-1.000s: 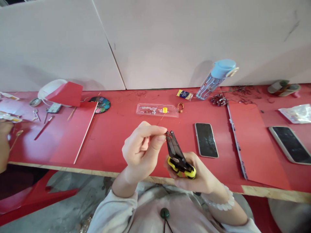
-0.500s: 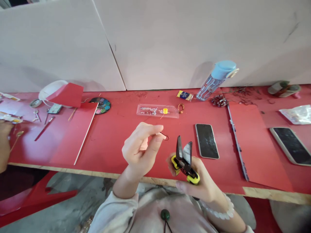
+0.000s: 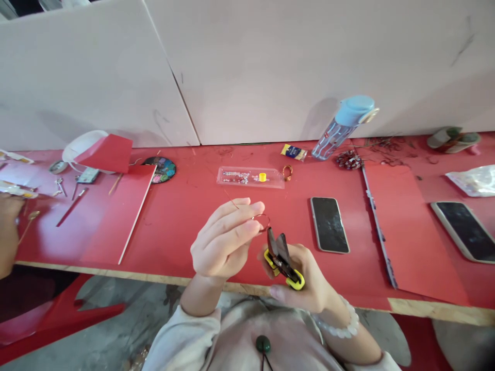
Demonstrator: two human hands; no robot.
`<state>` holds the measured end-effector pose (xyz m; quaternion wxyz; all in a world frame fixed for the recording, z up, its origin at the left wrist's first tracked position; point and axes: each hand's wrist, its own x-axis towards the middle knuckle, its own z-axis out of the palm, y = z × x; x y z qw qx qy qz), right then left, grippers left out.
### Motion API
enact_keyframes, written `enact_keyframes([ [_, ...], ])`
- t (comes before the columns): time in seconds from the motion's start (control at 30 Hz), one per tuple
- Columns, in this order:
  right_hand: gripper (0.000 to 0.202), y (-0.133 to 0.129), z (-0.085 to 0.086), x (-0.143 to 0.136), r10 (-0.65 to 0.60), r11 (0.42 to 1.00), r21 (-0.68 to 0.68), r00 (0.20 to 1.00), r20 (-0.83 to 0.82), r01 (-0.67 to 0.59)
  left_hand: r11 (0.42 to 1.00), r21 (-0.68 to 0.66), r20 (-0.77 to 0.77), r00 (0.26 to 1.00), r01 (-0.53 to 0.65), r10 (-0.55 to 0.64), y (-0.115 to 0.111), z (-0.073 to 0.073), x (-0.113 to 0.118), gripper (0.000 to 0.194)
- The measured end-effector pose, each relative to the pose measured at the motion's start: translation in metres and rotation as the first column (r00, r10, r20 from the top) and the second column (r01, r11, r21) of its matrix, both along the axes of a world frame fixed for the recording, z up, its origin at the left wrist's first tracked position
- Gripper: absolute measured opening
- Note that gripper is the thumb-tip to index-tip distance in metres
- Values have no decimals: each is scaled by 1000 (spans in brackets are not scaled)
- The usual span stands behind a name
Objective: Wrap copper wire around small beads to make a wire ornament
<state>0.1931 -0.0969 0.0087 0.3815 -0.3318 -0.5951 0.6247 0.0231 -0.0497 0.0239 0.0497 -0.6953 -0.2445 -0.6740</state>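
Tray [image 3: 276, 181]: clear, flat on red table [image 3: 174, 221], 1 o'clock from left hand [image 3: 220, 239].
Tray contents: small beads [image 3: 236, 177], pale and reddish, mostly in the 9 o'clock half; yellow piece [image 3: 262, 177] just past centre toward 3 o'clock.
Ring [image 3: 287, 172]: gold-coloured, just beside the tray's 3 o'clock end.
Packet [image 3: 294, 152]: blue and yellow, 2 o'clock from tray.
Bottle [image 3: 336, 135]: same 2 o'clock line, farther out, near the wall. Clear patterned body, blue lid on.
Wire [image 3: 269, 220]: thin, reddish, bent into a loop, up off the table. Loop sticks out at 3 o'clock from left fingertips; a thin straight end pokes out above the fingers at 10 o'clock.
Left fingers: bunched close, pinching the wire.
Right hand [image 3: 307, 278]: fingers curled round the pliers' yellow handles.
Pliers [image 3: 284, 258]: jaws parted, tips up, 5 o'clock from loop. Nearer tip is right by the wire; can't tell from this view if it touches.
Phone [image 3: 330, 224]: 2 o'clock from pliers, dark screen up.
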Motion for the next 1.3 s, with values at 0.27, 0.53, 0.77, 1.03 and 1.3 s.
enact_keyframes([
  [0.27,19,8,-2,2,22,999,26,1000,-15,-21,995,-65,10,997,80,-80,-2,0,4,23],
  [0.53,23,11,-6,3,-19,998,66,1000,6,18,991,-101,-25,996,88,-91,-4,0,5,19],
  [0.77,20,11,-3,4,-5,998,60,1000,3,5,993,-93,-31,997,72,-75,-4,1,6,18],
  [1.03,18,10,-3,4,-12,998,59,1000,6,11,991,-113,-36,997,70,-74,-6,5,7,14],
  [1.3,15,9,0,4,-15,999,35,999,32,14,988,-112,-40,993,102,-108,-6,7,6,13],
])
